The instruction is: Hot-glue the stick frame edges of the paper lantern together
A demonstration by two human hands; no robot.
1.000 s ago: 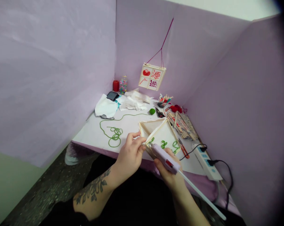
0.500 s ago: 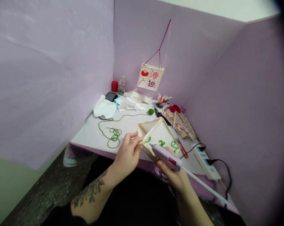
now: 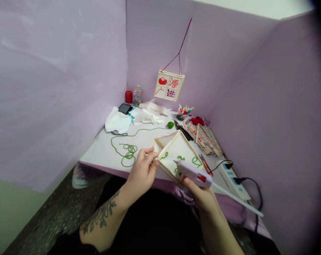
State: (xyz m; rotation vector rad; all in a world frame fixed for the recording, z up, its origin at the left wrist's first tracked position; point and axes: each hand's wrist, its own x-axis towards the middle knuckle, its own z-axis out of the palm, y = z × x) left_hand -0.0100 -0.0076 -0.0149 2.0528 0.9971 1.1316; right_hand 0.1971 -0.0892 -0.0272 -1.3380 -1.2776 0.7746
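The left hand [image 3: 143, 170] pinches the boxy white-and-pale-wood frame [image 3: 180, 147], likely steadying it; the right hand [image 3: 201, 194] clasps a lilac plastic glue gun [image 3: 194, 173].

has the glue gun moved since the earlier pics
Yes. Judged against the power strip, the glue gun has moved right, closer to the strip, and its tip is farther from the left hand.

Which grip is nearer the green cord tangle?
Left. The left grip, holding the wood-edged frame by its left side, is just right of the green cord tangle; the right grip, around the glue gun, is farther right.
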